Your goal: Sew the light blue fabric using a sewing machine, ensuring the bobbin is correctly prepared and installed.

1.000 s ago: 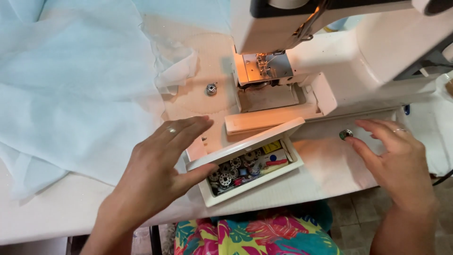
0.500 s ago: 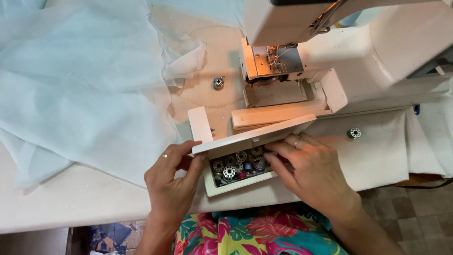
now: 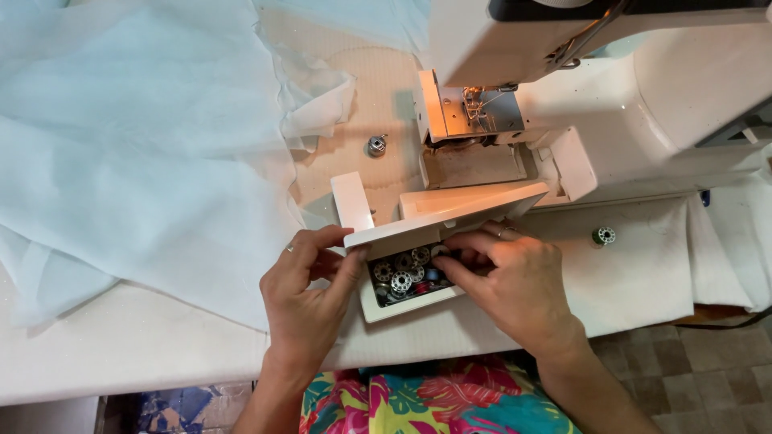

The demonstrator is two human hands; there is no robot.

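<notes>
Right, from the head camera, both hands are down at a small white box (image 3: 386, 309) of bobbins (image 3: 400, 273) sitting at the front edge of the white table (image 3: 121, 354), just before the sewing machine (image 3: 643, 104). Left hand (image 3: 310, 293) is curled round the box's left end, thumb and fingers pinching the raised lid (image 3: 438, 219), which tilts up over the compartment. Right hand (image 3: 515, 285) dips in from the right, fingers bent and bunched among the bobbins; whether they actually grip one, I cannot tell, the fingertips are hidden under the lid. Pale blue fabric (image 3: 137, 137) is spread across the left of the table, its edge near the left hand. A loose metal bobbin (image 3: 376, 145) lies beside the needle plate (image 3: 474, 165), well apart from the box. Another bobbin, green-threaded (image 3: 604, 235), sits alone on the white cloth to the right of the right hand.
</notes>
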